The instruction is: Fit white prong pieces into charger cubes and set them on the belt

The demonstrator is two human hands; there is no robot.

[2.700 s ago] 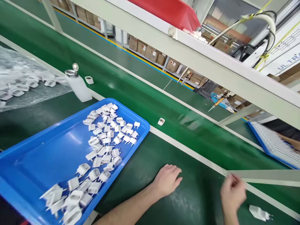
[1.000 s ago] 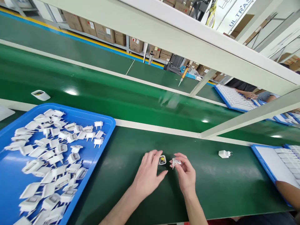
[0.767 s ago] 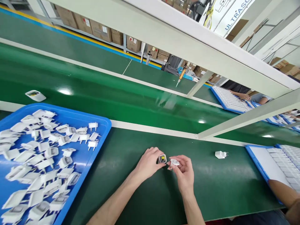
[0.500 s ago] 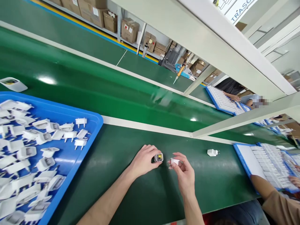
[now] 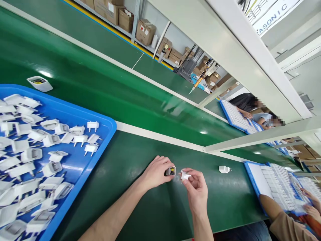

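Side by side, left hand (image 5: 156, 172) pinches a small white charger shell (image 5: 171, 171); right hand (image 5: 197, 189) pinches a white pronged plug cap (image 5: 185, 175).

Bare mat (image 5: 155, 214) around hands; blue tray (image 5: 105, 134) crowds left.

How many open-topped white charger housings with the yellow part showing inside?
2. One open white charger housing stands on the green conveyor belt beyond the blue plastic tray; one is held in the left hand. Others may be hidden.
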